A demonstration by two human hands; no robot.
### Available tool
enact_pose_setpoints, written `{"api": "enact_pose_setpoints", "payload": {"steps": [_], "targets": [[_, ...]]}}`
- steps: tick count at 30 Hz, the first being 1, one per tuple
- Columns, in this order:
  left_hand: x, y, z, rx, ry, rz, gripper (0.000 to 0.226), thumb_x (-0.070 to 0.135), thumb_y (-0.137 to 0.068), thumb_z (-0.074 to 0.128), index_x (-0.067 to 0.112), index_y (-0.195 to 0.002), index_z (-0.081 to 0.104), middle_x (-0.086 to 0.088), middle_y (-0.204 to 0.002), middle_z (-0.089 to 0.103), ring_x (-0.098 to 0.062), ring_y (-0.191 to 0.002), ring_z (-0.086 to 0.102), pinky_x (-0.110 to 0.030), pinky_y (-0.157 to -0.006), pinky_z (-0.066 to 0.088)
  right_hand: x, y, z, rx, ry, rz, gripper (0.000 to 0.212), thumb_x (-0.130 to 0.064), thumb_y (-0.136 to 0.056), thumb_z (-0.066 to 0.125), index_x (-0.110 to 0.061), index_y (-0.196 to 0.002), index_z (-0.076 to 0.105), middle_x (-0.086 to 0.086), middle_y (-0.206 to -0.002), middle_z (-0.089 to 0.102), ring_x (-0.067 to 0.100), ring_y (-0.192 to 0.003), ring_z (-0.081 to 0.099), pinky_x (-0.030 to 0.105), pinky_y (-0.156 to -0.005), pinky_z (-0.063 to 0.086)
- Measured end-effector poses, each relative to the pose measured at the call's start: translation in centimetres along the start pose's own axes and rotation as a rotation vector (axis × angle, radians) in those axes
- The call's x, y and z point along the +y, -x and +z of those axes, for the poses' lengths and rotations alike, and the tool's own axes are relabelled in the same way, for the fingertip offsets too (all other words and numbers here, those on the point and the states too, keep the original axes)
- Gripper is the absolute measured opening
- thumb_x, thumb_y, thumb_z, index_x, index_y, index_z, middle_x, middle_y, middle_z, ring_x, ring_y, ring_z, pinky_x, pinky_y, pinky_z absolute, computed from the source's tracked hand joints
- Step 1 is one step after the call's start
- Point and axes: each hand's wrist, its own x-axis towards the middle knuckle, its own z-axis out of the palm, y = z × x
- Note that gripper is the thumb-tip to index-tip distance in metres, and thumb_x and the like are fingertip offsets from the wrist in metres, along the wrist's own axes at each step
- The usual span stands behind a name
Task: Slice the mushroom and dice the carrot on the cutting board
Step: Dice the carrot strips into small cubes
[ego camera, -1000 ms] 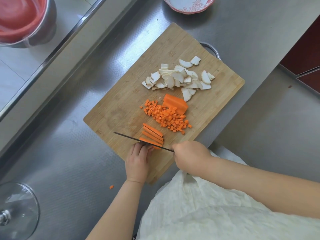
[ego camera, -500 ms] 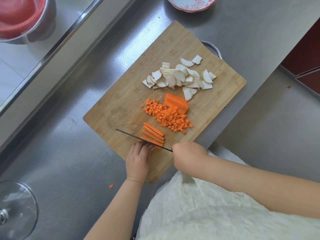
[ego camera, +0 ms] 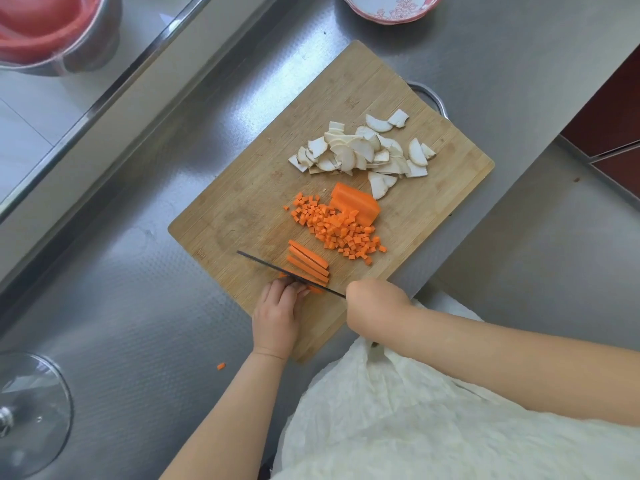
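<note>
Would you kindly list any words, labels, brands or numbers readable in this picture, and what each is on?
No readable text anywhere.
A small dark mark near the left edge of the cutting board is too blurred to read.
The bowl carries only a red floral pattern, no words.

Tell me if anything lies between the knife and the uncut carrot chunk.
Yes. From the knife, the cut carrot sticks come first, then the pile of diced carrot, which reaches right up against the carrot chunk.
</note>
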Motion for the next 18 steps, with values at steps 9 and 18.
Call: {"api": "enact_pose_setpoints", "payload": {"steps": [9, 18], "targets": [[0.4, 0.2, -0.2, -0.054, -0.038, -0.033, 0.02, 0.02, -0.091, 0.059, 0.004, -0.09, 0.071, -0.01, -0.091, 0.064, -0.027, -0.083, 0.057, -0.036, -0.069, 0.048, -0.2, -0.8, -0.7, 0.027, -0.033, -0.032, 0.026, -0.002, -0.092, 0.044, -0.006, -0.114, 0.056, 0.013, -0.115, 0.059, 0.03, -0.105, 0.058, 0.032, -0.079, 0.044], [1.2, -0.2, -1.1, -0.125, -0.085, -0.057, 0.026, 0.025, -0.094, 0.053, 0.006, -0.09, 0.069, -0.009, -0.093, 0.063, -0.028, -0.081, 0.056, -0.036, -0.064, 0.049, 2.0, -0.8, 0.6, 0.11, -0.193, -0.095, 0.026, -0.027, -0.099, 0.044, -0.008, -0.106, 0.059, 0.008, -0.091, 0.058, 0.03, -0.088, 0.058, 0.03, -0.067, 0.04]]}}
